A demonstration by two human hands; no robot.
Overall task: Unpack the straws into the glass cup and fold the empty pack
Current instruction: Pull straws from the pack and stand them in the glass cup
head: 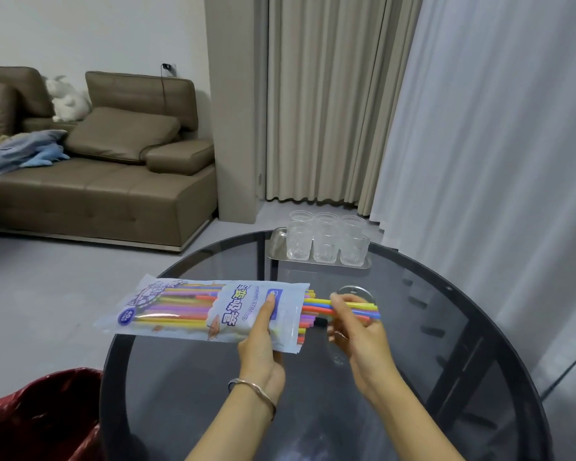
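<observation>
A white plastic pack (pixel 187 311) of coloured straws lies flat in the air above the round table, its open end facing right. My left hand (pixel 263 344) grips the pack near that open end, thumb on top. Several straws (pixel 316 306) stick out of the opening toward the right. My right hand (pixel 356 327) pinches a bunch of them between its fingertips. Clear ribbed glass cups (pixel 326 246) stand at the far edge of the table, well beyond both hands.
The cups stand on a metal tray (pixel 276 242). The dark glass table (pixel 313 394) has a round metal disc (pixel 354 291) at its centre. A red bag (pixel 37 417) sits at lower left. A brown sofa (pixel 97 181) and curtains (pixel 330 94) stand behind.
</observation>
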